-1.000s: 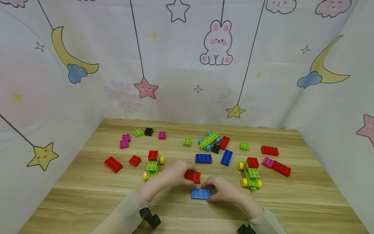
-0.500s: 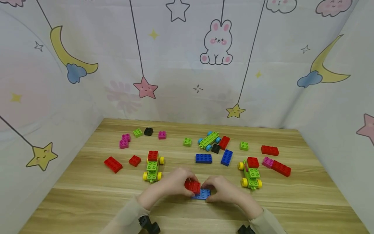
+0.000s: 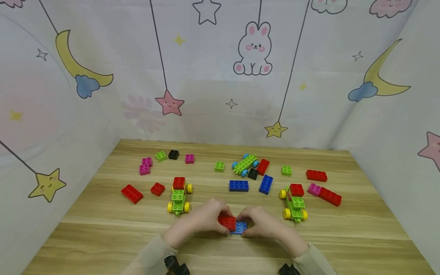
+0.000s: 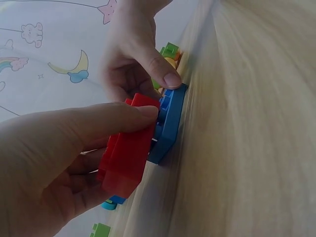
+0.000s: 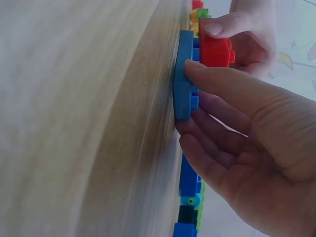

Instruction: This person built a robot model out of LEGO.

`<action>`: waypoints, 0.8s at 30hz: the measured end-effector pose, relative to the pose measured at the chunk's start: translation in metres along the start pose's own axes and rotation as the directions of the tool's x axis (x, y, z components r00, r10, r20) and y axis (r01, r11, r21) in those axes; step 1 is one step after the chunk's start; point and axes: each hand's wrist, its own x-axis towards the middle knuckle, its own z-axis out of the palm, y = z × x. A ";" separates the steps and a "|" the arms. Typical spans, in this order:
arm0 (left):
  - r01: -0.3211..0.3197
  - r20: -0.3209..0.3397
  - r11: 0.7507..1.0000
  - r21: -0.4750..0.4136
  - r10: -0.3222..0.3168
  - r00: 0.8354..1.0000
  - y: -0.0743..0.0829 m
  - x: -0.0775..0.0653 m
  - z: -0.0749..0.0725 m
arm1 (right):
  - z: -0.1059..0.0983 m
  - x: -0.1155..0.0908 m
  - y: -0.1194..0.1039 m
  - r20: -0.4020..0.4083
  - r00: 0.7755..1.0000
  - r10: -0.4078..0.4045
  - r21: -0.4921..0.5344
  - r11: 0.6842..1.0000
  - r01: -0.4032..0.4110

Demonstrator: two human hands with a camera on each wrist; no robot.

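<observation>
Table: wood-grained; work sits well in from its far edge, roughly midway between left and right edges. Person's left hand curled, pinching red brick; right hand likewise pinching blue brick. Both bricks likely light, stiff, smooth, hardy; best gripped by side walls. Red: studs up, over blue's left part. Blue: flatter, right-hand studs exposed.

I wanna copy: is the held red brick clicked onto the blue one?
Not clicked: studs show between the blue brick and red brick in the right wrist view.
</observation>
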 end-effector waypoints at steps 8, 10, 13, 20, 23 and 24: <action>0.030 0.009 0.999 -0.017 -0.030 1.000 0.000 0.000 0.003 | 0.000 0.000 -0.001 0.004 1.000 0.001 0.011 1.000 -0.001; 0.027 0.005 0.999 -0.020 -0.027 1.000 0.000 0.000 0.004 | 0.000 0.000 -0.001 0.005 1.000 0.001 0.009 1.000 -0.001; 0.023 -0.005 0.999 -0.023 -0.023 1.000 0.001 -0.001 0.005 | 0.000 0.000 0.000 0.005 1.000 0.003 0.007 1.000 -0.003; 0.014 -0.027 1.000 -0.008 -0.014 1.000 0.001 0.001 0.007 | 0.001 0.001 0.000 0.003 1.000 0.007 0.011 1.000 -0.007; 0.015 -0.036 1.000 -0.006 -0.015 0.999 0.001 0.002 0.009 | 0.001 0.001 0.001 0.003 1.000 0.009 0.012 1.000 -0.009; 0.018 -0.038 1.000 -0.007 -0.018 0.999 0.000 0.002 0.009 | 0.001 0.001 0.001 0.004 1.000 0.009 0.011 1.000 -0.009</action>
